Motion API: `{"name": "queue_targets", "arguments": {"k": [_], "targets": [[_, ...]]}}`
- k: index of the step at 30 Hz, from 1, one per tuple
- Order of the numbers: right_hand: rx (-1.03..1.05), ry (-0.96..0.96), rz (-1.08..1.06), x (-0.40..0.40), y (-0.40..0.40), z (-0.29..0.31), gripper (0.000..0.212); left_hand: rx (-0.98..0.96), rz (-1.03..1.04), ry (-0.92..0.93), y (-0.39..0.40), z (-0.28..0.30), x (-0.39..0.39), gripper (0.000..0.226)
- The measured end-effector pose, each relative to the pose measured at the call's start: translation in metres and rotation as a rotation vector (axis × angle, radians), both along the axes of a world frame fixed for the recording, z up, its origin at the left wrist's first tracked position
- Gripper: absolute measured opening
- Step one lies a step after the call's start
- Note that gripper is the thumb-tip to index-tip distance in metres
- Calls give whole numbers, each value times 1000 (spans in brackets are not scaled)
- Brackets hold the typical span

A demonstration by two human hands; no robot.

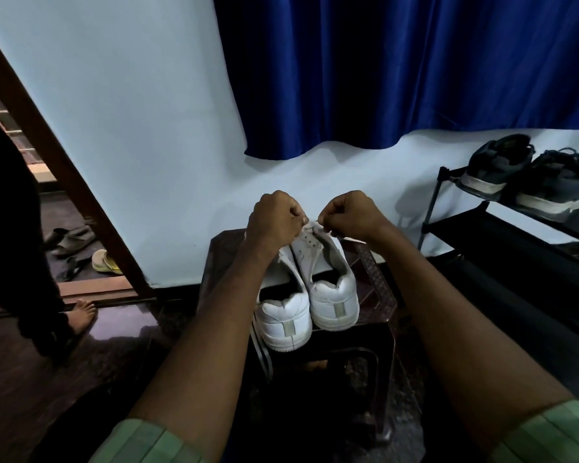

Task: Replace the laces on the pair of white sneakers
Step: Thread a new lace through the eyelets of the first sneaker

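Two white sneakers, the left one and the right one, stand side by side, touching, on a dark stool, heels toward the person and toes toward the wall, long axes running straight away. The left hand and right hand are fisted over the right sneaker's front, each pinching a thin lace strung between them. The left heel overhangs the stool's near edge; open floor lies left, a shoe rack stands close right.
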State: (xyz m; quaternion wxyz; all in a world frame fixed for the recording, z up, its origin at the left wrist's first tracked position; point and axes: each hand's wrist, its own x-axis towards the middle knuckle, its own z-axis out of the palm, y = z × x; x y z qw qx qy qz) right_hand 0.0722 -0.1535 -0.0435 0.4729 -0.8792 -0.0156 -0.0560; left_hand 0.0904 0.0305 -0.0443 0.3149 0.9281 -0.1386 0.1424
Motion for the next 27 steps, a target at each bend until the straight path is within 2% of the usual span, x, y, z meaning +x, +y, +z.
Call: {"name": "queue_targets", "arguments": {"k": [1,4,9,11,14,17,23,27], "targets": [[-24,55,40,1,-2,0,4,0,41,21,1,-1,0,10],[-66,234,101,0,4,-3,20,-7,69,81,-1,-3,1,19],[-253,153,-159,6,17,-10,32,-18,35,150,-6,-5,0,9],[-186,178,-192,13,13,-15,24,21,46,150,-8,-7,-4,9],[90,300,-170,18,2,-21,4,53,107,147,-11,-7,-8,10],[339,401,-141,24,-3,-30,11,54,132,138,-15,-7,-9,12],[370,500,-93,28,-6,-37,21,110,7,115,-13,-8,-7,11],[345,489,-82,26,-6,-35,17,135,-26,59,-16,-10,-11,10]]}}
